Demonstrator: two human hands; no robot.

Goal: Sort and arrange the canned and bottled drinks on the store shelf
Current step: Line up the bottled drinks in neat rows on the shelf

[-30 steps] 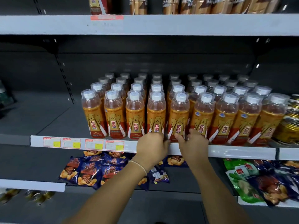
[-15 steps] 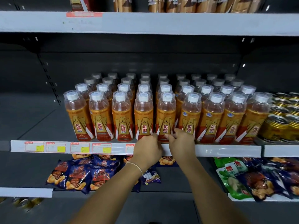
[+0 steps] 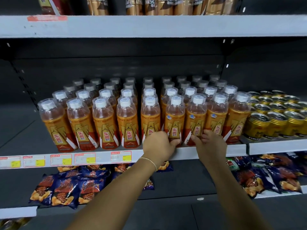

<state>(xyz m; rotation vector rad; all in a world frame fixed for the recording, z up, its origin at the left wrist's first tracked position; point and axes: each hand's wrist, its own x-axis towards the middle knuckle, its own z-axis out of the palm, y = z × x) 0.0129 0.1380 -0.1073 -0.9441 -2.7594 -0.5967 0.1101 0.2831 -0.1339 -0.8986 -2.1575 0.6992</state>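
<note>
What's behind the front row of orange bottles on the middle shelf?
More of the same orange bottles, several rows deep. Only their caps and shoulders show; the front row covers their bodies and labels.

Your bottles (image 3: 127, 123) are clear, glossy plastic with shiny printed sleeves (image 3: 128, 136) and smooth white plastic caps (image 3: 125, 102). On the right, the cans (image 3: 259, 125) look like polished gold metal. The shelf edge (image 3: 186, 154) is matt grey; the near snack bags (image 3: 66, 188) are glossy film.
</note>
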